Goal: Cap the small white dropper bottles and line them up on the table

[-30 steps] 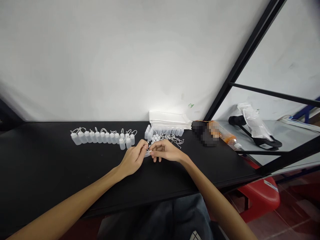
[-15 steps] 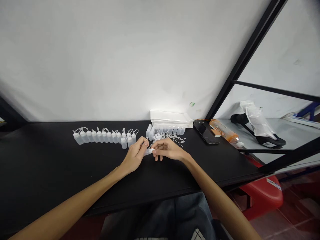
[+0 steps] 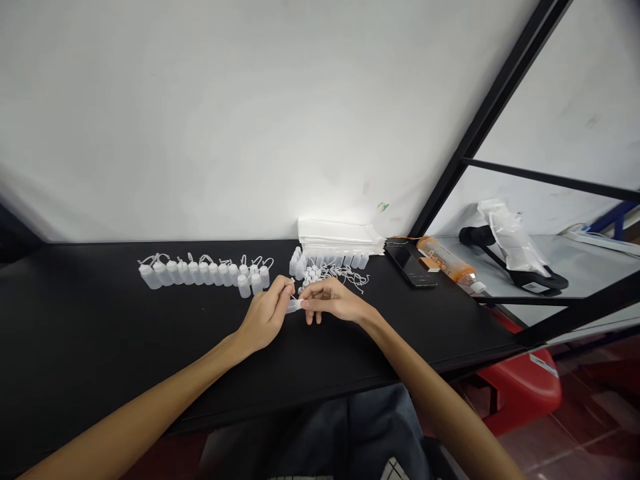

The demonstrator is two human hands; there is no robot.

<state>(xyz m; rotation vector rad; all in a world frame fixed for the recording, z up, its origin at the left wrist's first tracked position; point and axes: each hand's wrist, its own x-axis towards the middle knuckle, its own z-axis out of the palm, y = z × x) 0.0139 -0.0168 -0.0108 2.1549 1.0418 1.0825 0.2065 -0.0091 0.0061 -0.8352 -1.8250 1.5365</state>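
Between my two hands a small translucent plastic bottle [image 3: 293, 306] lies tilted on its side, its white cap end toward the right. My left hand [image 3: 267, 310] is closed around the bottle's body, and a thin white strip shows near its thumb. The thumb and fingertips of my right hand [image 3: 333, 300] pinch the cap end; the other fingers hang loosely below. Just beyond my hands are loose white caps [image 3: 313, 274] and a tangle of thin white strips [image 3: 350, 277]. Left of them stand several capped bottles [image 3: 197, 272] in a row, thin white loops on top.
Behind the caps, uncapped bottles [image 3: 345, 259] stand before a stack of white sheets [image 3: 340, 235]. A phone [image 3: 413, 265] and an orange-labelled drink bottle [image 3: 450, 263] lie to the right on the black table [image 3: 125, 347]. Past the black frame is a red stool [image 3: 525, 390].
The view has shifted slightly. Both hands keep their hold on the small bottle, with only small finger movements around the cap end.
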